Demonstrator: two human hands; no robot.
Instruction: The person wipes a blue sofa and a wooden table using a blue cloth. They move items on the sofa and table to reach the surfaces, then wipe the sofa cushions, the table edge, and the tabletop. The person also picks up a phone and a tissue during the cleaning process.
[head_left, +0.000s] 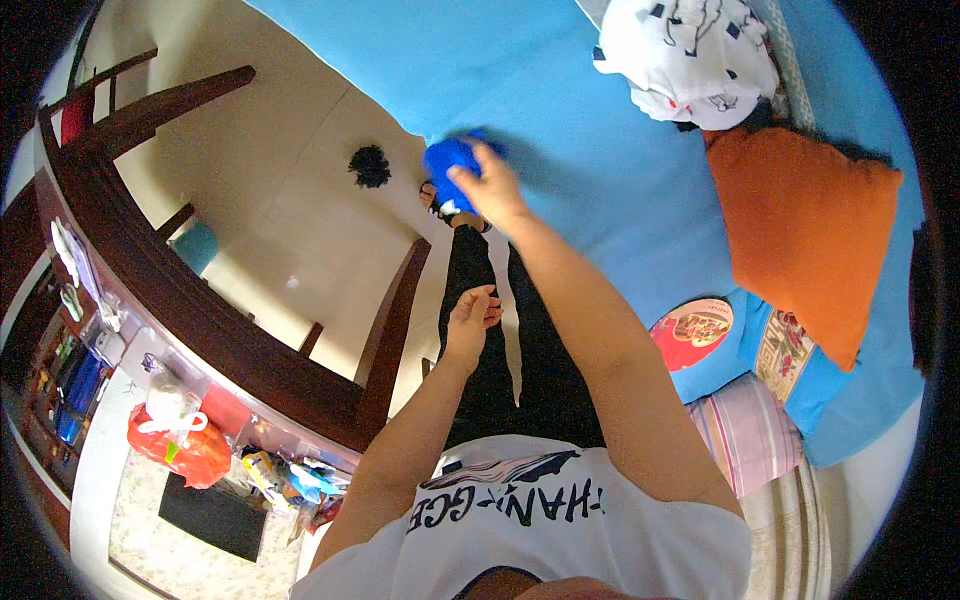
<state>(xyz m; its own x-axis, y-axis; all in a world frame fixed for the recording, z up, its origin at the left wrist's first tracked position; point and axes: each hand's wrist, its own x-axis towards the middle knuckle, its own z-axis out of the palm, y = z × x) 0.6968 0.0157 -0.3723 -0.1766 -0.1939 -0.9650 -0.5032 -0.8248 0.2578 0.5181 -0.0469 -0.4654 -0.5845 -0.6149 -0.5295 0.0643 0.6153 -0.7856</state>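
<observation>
My right hand (495, 187) reaches out over the edge of a light blue bedsheet (600, 195) and grips a bright blue cloth-like item (450, 169). Motion blurs the item, so its exact kind is unclear. Below it, a foot in a dark sandal (429, 196) shows in part on the floor. My left hand (476, 319) hovers in front of my black trousers (472, 262), fingers loosely curled, with nothing visible in them.
A black shaggy clump (369, 166) lies on the pale floor (300, 180). Dark wooden furniture (285, 360) with protruding legs stands left, bearing a red plastic bag (180, 450). An orange cushion (810, 232), white patterned fabric (690, 67) and a round red fan (694, 334) rest rightward.
</observation>
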